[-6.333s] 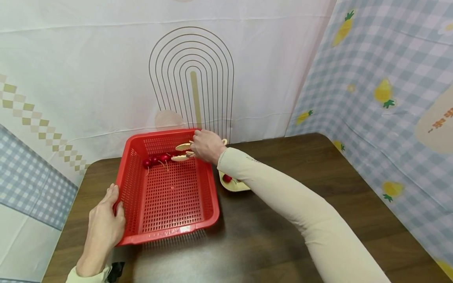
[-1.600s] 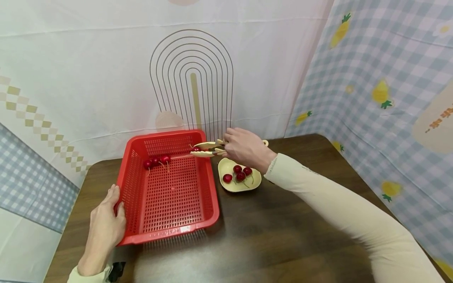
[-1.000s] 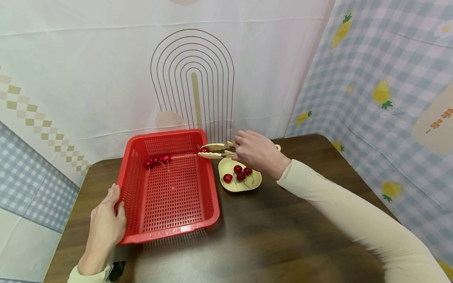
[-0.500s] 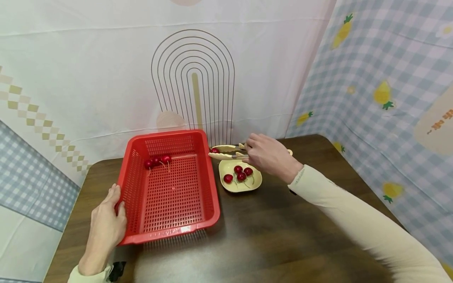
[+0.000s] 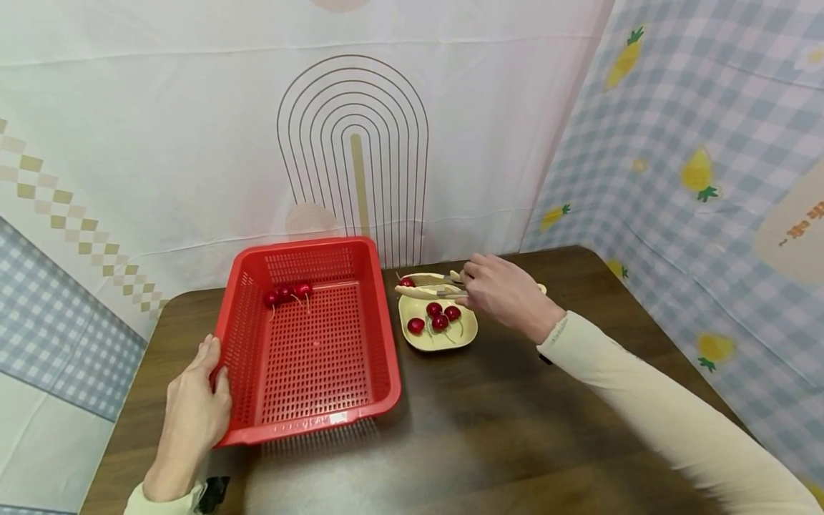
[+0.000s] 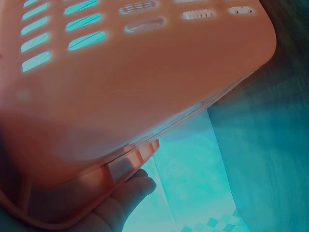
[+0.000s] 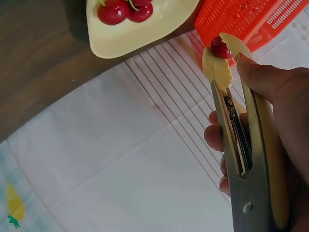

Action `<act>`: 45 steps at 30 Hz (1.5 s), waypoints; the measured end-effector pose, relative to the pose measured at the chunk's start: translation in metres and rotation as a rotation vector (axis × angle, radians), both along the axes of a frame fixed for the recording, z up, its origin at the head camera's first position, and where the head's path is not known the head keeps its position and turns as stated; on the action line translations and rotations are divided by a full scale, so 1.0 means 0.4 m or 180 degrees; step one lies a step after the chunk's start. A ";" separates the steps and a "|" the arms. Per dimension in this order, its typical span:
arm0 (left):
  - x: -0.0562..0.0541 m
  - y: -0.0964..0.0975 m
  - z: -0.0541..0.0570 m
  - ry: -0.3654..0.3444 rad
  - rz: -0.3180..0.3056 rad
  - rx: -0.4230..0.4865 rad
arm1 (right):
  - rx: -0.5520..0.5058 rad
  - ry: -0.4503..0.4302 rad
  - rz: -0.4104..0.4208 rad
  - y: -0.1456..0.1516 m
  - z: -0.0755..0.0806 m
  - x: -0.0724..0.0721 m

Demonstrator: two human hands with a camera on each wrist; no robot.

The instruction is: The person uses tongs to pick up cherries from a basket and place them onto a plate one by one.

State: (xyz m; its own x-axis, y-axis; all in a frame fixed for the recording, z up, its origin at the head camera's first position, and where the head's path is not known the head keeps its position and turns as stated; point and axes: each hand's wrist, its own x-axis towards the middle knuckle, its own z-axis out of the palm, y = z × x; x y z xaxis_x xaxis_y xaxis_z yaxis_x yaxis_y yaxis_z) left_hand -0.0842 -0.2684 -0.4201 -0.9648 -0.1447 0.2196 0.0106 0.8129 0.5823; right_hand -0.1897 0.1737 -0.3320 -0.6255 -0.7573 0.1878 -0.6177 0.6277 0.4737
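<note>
My left hand (image 5: 192, 408) grips the left rim of a red perforated plastic basket (image 5: 388, 350); in the left wrist view its fingers (image 6: 137, 188) curl at the rim. Three cherries (image 5: 303, 290) with stems lie near the basket's back left. My right hand (image 5: 505, 293) holds cream-tipped metal tongs (image 7: 251, 188), thumb on one arm and fingers round the other. Between the tong tips sits a dark red cherry (image 7: 220, 47), over the back left edge of a small cream dish (image 5: 470, 330). Several cherries (image 5: 440, 323) rest in that dish.
The basket and dish stand side by side on a dark wooden table (image 5: 489, 429). A white printed cloth (image 5: 483, 143) hangs right behind them, and a blue checked cloth (image 5: 644, 193) borders the right side.
The right hand has drawn the tongs out of the basket, carrying a cherry rightward over its right rim to the dish's back edge. My left hand keeps its place on the basket.
</note>
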 end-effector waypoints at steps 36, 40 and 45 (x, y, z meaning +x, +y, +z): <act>0.001 0.002 -0.001 0.0115 -0.0044 -0.0017 | -0.0007 -0.0105 -0.0002 0.035 -0.066 0.003; 0.001 0.001 -0.001 0.0088 -0.0039 -0.0021 | 0.0013 -0.0108 -0.0022 0.033 -0.061 0.001; -0.001 -0.002 -0.003 0.0048 -0.0049 -0.0022 | 0.0013 -0.0094 -0.0055 0.028 -0.048 0.000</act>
